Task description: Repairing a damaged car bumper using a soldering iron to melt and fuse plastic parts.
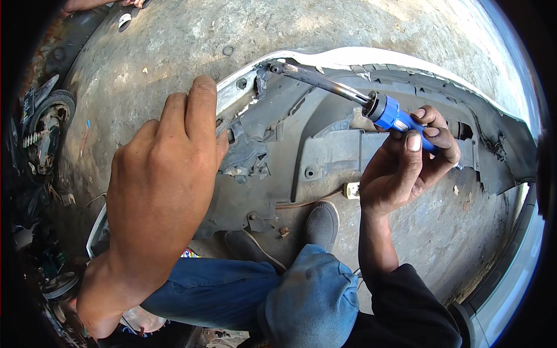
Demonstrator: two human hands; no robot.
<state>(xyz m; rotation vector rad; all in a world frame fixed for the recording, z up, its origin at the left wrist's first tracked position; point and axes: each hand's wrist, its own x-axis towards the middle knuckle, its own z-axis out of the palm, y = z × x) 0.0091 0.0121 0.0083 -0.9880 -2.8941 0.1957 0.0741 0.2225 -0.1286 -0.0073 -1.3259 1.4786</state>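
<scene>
A car bumper (pixel 360 56) with a white rim and a dark inner side lies before me, curving to the far right. My left hand (pixel 159 168) grips its edge, fingers over the rim and the thumb partly hidden on the inner side. Between the thumb and fingers of my right hand (pixel 409 153) is a soldering iron (pixel 387 111) with a blue handle. Its long metal shaft slants up and leftward. The tip is at the bumper's edge beyond my left fingers, beside a ragged dark strip; whether it touches, I cannot tell.
A white socket block (pixel 351 190) with a brown cord is on the concrete floor near my shoe (pixel 322 224). A small wheel (pixel 58 113) and dark parts crowd the left side. Another person's hand (pixel 134 2) shows at the top left. A pale car panel (pixel 505 290) edges the right.
</scene>
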